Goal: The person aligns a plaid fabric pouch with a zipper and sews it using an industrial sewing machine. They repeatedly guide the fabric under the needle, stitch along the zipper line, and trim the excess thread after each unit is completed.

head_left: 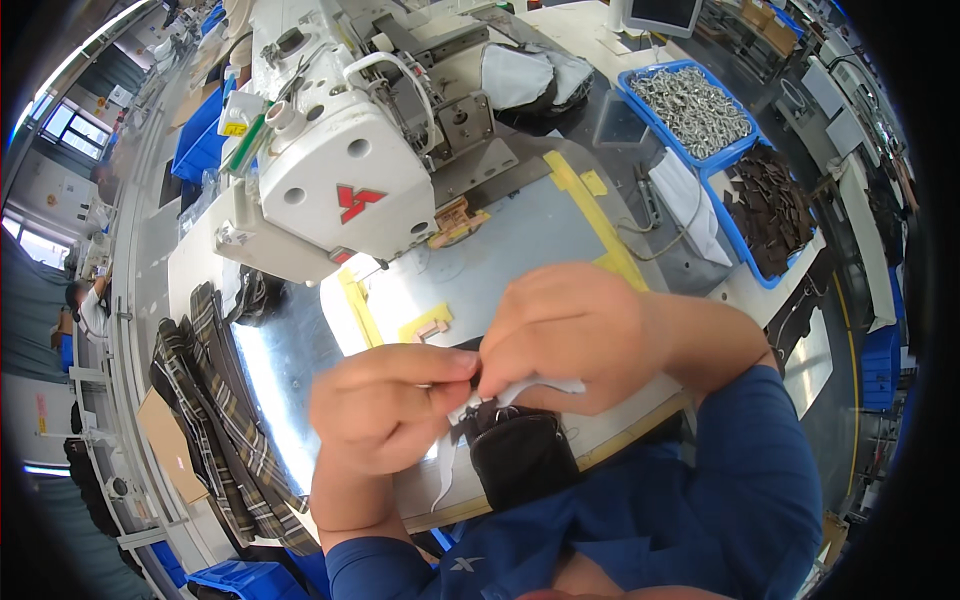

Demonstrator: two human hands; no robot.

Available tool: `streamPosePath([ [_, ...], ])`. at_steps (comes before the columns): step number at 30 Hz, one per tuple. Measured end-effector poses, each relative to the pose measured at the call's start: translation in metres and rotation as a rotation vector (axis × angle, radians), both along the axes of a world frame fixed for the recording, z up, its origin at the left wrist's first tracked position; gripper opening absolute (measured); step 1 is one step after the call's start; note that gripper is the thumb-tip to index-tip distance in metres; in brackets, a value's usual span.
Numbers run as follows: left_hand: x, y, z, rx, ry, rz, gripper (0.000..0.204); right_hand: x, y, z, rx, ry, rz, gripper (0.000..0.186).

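Observation:
Close in front of me, my left hand (385,408) and my right hand (572,338) meet with thumbs and fingers pinched together. A small dark fabric tab shows between their fingertips, partly hidden by them. Just below hangs a small black bag (523,460) with metal rings at its top, close to the table's near edge. White material (446,468) trails beside the bag and also shows under my right hand. The fingers cover how the tab joins the bag.
A white sewing machine (340,165) stands ahead, over a metal plate edged with yellow tape (600,220). Plaid fabric (225,400) lies at left. At right are blue trays of metal hardware (690,110) and dark brown pieces (768,210). A person (92,303) is far left.

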State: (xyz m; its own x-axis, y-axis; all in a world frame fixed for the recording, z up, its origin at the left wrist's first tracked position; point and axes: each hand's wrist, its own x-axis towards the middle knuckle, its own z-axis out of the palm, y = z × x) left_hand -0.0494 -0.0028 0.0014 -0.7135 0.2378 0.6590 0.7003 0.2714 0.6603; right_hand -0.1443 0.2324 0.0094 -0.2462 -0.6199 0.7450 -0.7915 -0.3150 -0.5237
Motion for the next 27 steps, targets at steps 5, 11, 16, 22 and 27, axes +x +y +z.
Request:
streamPosePath([
  [5,-0.002,0.007,-0.007,0.526,-0.366,-0.146,0.054,-0.002,0.005,0.006,0.149,-0.263,-0.091,0.018],
  [11,-0.004,0.015,-0.016,0.143,-0.152,0.163,0.036,-0.008,0.002,0.001,0.165,-0.324,-0.125,0.015],
  [16,-0.004,0.013,-0.014,0.143,-0.192,0.172,0.023,-0.007,0.001,0.000,0.200,-0.359,-0.094,0.015],
  [22,-0.008,0.010,-0.012,0.066,-0.201,0.145,0.021,-0.010,0.004,0.007,0.200,-0.296,-0.052,0.016],
  [27,-0.010,0.018,-0.016,-0.030,-0.129,0.131,0.025,-0.004,0.002,0.004,0.166,0.020,-0.119,0.019],
])
